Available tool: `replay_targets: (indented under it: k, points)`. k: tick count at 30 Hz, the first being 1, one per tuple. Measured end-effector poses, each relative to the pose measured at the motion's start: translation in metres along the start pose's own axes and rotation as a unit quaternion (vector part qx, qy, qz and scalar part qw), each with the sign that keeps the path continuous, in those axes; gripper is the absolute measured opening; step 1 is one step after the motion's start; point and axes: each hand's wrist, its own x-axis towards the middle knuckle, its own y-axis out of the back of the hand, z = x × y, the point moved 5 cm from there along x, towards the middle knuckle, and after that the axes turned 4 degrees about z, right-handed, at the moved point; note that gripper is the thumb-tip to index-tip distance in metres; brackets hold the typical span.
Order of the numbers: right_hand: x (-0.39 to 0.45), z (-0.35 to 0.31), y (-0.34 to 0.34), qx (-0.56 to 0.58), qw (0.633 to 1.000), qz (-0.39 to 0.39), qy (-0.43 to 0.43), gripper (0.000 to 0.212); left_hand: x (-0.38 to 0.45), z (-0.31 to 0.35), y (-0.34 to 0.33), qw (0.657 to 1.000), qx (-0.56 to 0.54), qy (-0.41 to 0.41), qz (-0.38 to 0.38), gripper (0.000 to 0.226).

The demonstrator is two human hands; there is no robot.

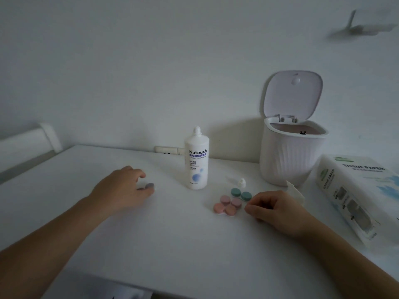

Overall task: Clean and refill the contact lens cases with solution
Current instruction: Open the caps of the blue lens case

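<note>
Head view: the left hand curls its fingers around a grey contact lens case, mostly hidden, on the white table. The right hand rests loosely curled, holding nothing, beside the pink cases and green case, near the Natouch solution bottle.
</note>
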Motion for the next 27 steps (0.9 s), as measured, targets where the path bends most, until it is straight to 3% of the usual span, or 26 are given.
replay_targets:
  k: [2,10,15,21,22,24,27]
  points:
    - [0.0,0.0,0.0,0.002,1.0,-0.003,0.001,0.018,-0.003,-0.011,-0.006,0.999,-0.007,0.026,-0.024,0.046]
    - [-0.002,-0.001,0.0,0.015,1.0,0.004,0.013,0.019,-0.011,-0.001,0.001,1.0,-0.025,0.006,-0.015,0.023]
    - [0.0,0.002,0.003,0.015,1.0,0.013,0.015,0.016,-0.032,0.065,0.015,0.978,-0.167,-0.105,-0.061,0.015]
    - [-0.004,-0.003,0.003,0.1,0.995,0.014,0.028,0.008,-0.04,0.154,0.005,0.937,-0.196,-0.269,-0.109,0.029]
    - [-0.003,-0.003,0.004,0.118,0.992,0.015,0.032,0.016,-0.038,0.164,0.001,0.932,-0.19,-0.289,-0.113,0.028]
    - [-0.001,-0.002,0.006,0.14,0.99,0.016,0.032,0.036,-0.032,0.177,-0.006,0.924,-0.199,-0.304,-0.115,0.029]
    - [-0.001,0.0,0.008,0.134,0.99,0.012,0.038,0.034,-0.024,0.186,-0.019,0.908,-0.281,-0.288,-0.118,0.028]
